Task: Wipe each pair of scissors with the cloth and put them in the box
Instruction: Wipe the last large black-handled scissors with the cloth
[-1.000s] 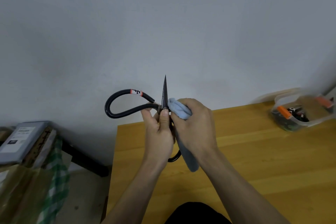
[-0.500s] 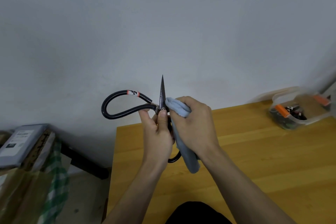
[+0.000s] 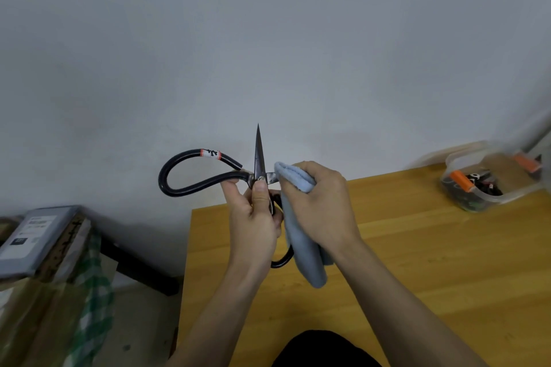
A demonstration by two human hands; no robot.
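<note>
Black scissors (image 3: 205, 180) with big looped handles stand spread wide in front of me, one blade pointing straight up. My left hand (image 3: 255, 225) grips them at the pivot, thumb pressed on the rivet. My right hand (image 3: 317, 202) holds a light blue cloth (image 3: 304, 247) folded round the other blade, which points right and shows only a short bare stretch by the pivot. The cloth's tail hangs down beside my right wrist. A clear plastic box (image 3: 489, 179) holding several scissors with orange and black handles sits on the table at the far right.
A wooden table (image 3: 417, 262) lies under my hands, its left edge just below my left wrist. A grey flat box (image 3: 32, 235) sits on stacked cardboard and green checked cloth at the lower left. A plain grey wall fills the background.
My right hand with the cloth has slid slightly right along the side blade, uncovering a short piece of metal near the pivot. The left hand keeps the same hold.
</note>
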